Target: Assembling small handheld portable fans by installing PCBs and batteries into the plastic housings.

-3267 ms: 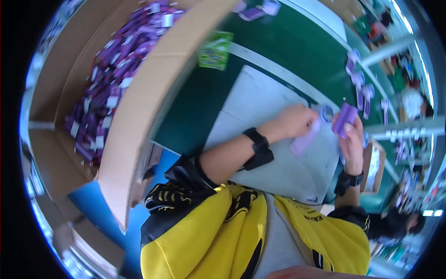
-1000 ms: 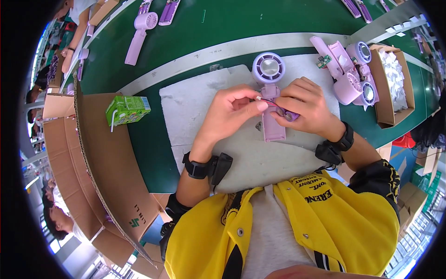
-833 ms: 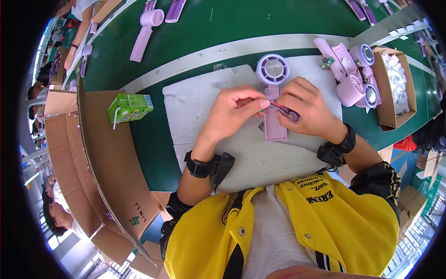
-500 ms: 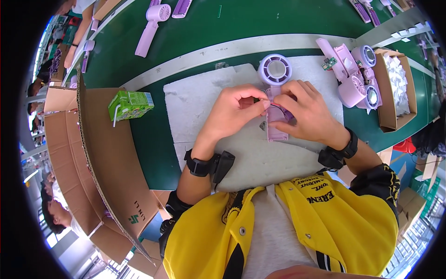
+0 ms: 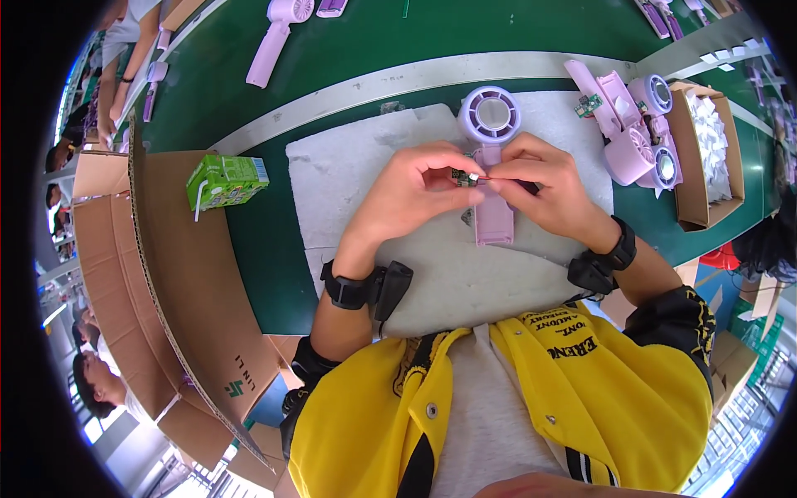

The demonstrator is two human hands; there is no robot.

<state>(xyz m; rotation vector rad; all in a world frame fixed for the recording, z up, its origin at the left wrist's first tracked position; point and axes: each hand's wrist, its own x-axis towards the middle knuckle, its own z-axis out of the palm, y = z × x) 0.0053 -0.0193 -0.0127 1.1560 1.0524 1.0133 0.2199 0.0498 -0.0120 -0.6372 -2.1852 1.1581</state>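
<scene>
A lilac handheld fan lies on the pale foam sheet (image 5: 349,158), its round head (image 5: 490,114) away from me and its opened handle shell (image 5: 495,228) toward me. Above the handle, my left hand (image 5: 411,189) pinches a small green circuit board (image 5: 462,177) between thumb and fingers. A tiny white connector sits at the board's right edge. My right hand (image 5: 544,184) is closed in a pinch on a thin red wire (image 5: 485,177) at that connector. Whether the plug is seated I cannot tell. My fingers hide the upper part of the handle.
On the right, several opened lilac fans (image 5: 631,153) lie beside a cardboard box (image 5: 696,207) of white pieces. A green drink carton (image 5: 228,181) stands left, by a large open cardboard box (image 5: 195,274). Beyond the pale divider strip (image 5: 357,79) lies another fan (image 5: 270,51). A co-worker's arm (image 5: 137,62) shows far left.
My right fingers have closed from a spread pose into a pinch near the left fingertips. The circuit board and white connector now show plainly. The view has shifted slightly.
</scene>
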